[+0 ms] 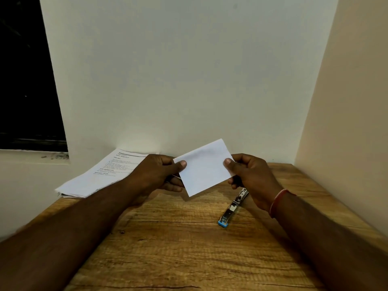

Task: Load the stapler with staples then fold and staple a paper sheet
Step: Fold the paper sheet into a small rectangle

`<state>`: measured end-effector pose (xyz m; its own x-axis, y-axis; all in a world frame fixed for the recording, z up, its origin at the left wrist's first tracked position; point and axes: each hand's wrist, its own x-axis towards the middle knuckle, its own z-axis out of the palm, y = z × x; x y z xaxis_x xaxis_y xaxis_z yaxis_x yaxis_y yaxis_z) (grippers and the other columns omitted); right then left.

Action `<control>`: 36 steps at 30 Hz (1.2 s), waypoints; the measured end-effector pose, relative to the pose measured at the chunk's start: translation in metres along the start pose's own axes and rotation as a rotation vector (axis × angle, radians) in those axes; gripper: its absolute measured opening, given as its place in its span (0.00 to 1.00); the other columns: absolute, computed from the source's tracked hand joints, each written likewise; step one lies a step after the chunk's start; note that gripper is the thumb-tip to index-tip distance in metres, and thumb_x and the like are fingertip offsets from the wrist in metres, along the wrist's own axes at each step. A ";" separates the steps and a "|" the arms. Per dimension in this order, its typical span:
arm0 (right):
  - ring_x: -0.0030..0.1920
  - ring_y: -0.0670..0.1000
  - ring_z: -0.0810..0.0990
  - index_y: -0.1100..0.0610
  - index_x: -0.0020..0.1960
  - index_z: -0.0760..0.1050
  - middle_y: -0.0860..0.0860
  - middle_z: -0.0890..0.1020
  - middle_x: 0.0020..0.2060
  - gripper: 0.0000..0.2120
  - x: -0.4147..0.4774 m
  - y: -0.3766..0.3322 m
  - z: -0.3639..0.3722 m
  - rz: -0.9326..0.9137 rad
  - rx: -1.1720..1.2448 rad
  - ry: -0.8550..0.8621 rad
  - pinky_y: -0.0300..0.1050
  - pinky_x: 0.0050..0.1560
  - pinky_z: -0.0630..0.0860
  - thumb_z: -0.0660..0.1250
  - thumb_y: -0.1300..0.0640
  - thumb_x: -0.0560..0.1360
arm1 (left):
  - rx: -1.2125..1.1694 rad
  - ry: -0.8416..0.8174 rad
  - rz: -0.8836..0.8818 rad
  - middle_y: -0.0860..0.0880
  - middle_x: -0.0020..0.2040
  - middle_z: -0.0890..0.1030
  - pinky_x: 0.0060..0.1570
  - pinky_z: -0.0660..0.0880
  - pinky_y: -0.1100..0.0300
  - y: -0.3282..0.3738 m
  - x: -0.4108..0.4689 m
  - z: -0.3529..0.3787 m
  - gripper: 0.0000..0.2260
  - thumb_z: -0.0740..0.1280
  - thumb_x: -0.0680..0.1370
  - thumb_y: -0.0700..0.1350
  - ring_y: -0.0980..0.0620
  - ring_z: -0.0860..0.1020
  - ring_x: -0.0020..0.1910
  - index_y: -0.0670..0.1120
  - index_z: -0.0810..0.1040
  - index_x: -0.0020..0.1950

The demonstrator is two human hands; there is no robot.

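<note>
A small folded white paper sheet is held in the air above the wooden table, tilted with its right side higher. My left hand pinches its left edge, thumb on top. My right hand pinches its right edge the same way. A metal stapler with a blue end lies on the table below and slightly right of the paper, partly hidden under my right hand.
A stack of printed sheets lies at the table's far left corner, overhanging the edge. White walls close the table in at the back and right. A dark window is at the left.
</note>
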<state>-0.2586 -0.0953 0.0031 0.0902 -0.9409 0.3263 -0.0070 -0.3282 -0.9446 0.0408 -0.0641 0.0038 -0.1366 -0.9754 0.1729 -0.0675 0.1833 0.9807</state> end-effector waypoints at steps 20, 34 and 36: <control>0.45 0.55 0.90 0.57 0.58 0.88 0.61 0.91 0.49 0.10 -0.008 -0.010 0.000 -0.051 -0.012 -0.070 0.51 0.41 0.86 0.80 0.59 0.78 | 0.163 0.034 0.088 0.41 0.51 0.93 0.51 0.89 0.48 0.002 -0.005 -0.001 0.08 0.82 0.80 0.49 0.36 0.92 0.51 0.47 0.92 0.56; 0.38 0.48 0.88 0.53 0.54 0.89 0.56 0.90 0.42 0.04 -0.001 -0.007 -0.009 -0.120 -0.177 -0.011 0.42 0.38 0.85 0.77 0.54 0.82 | 0.162 0.110 0.080 0.42 0.50 0.93 0.46 0.88 0.51 0.004 -0.004 -0.003 0.14 0.82 0.79 0.44 0.41 0.92 0.47 0.42 0.90 0.64; 0.41 0.44 0.88 0.48 0.52 0.88 0.46 0.91 0.43 0.06 0.004 -0.007 -0.023 -0.160 -0.412 -0.036 0.39 0.43 0.82 0.75 0.48 0.83 | 0.153 0.153 0.100 0.42 0.49 0.93 0.41 0.86 0.57 0.005 -0.003 -0.007 0.16 0.82 0.79 0.43 0.46 0.91 0.43 0.41 0.89 0.64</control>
<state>-0.2809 -0.0990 0.0122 0.1572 -0.8743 0.4593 -0.3856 -0.4825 -0.7864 0.0474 -0.0607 0.0092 0.0001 -0.9565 0.2917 -0.2116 0.2851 0.9348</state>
